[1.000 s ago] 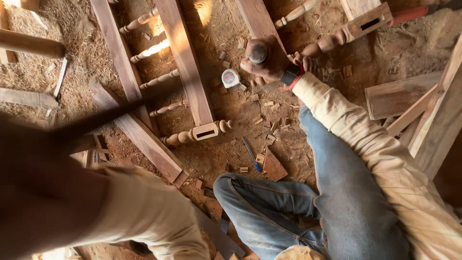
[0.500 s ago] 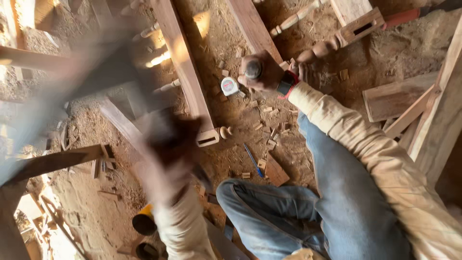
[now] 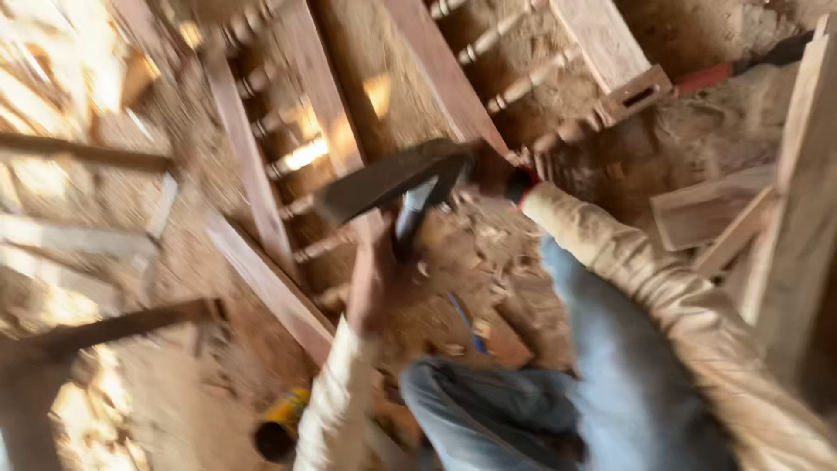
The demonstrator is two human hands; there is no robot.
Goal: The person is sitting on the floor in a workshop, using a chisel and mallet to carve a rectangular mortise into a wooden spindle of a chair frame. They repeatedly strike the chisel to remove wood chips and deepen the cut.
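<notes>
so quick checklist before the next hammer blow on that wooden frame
1. Grip on hammer: left hand is wrapped round the handle, ok.
2. Right hand clear of the strike point: cannot tell, it blurs right beside the hammer head.
3. Wooden frame lying flat on the sawdust floor: ok.
4. Strike target visible: not ok, motion blur and the hammer hide it.
5. Knee clear of the swing: ok, it sits nearer the camera than the hammer.
</notes>
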